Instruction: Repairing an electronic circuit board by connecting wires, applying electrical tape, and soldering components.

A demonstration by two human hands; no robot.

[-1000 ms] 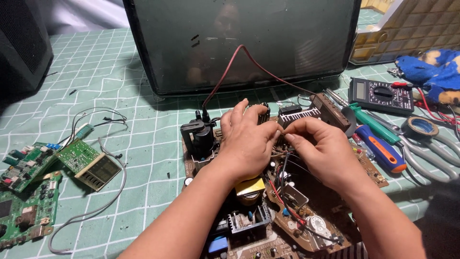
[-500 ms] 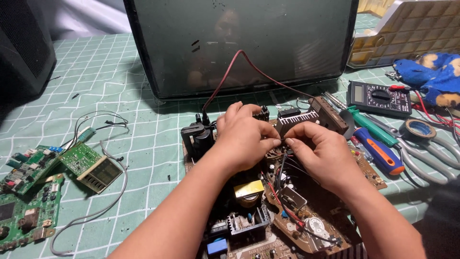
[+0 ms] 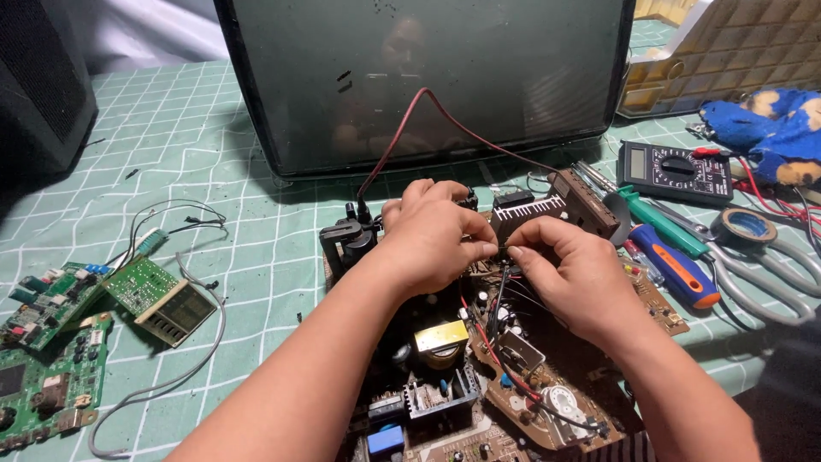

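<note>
Both hands meet over the brown circuit board that lies on the worktop just below the dark tube screen. The left hand and the right hand have their fingers pinched together at a spot where thin dark wires rise from the board; whatever they nip is too small to make out.

The board looks stiff but fragile, crowded with upright parts, a yellow-topped transformer at about 7 o'clock from the pinch and a black flyback block at 9 o'clock. It is probably best held by its bare edges, not by the components. The wires seem light and limp, easily torn at their solder ends, so a grip close to the joint suits them.

A red lead runs up toward 12 o'clock. At 3 o'clock lie a blue-and-orange screwdriver and, farther off, a multimeter. Green boards sit well apart at 9 o'clock.
</note>
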